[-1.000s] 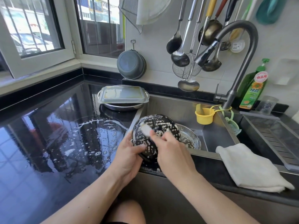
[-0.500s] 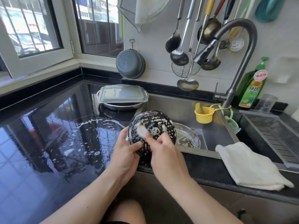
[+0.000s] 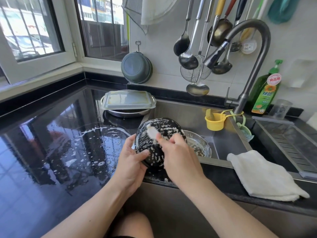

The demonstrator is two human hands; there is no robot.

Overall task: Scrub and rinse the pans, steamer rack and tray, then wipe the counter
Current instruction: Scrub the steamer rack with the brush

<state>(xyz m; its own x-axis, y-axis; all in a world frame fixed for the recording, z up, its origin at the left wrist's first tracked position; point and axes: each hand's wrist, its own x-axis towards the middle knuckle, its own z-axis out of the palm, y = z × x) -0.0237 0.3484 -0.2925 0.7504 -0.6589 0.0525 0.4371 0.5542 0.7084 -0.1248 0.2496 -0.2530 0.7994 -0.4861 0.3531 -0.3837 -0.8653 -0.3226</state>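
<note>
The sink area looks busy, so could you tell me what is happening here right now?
A person is scrubbing the soapy black steamer rack at the sink's front edge. The left hand grips its rim, tilting it up, while the right hand works a small white scrubber across it. A sudsy metal bowl sits in the sink, a tray rests on a pan behind, and foam streaks the counter.
</note>
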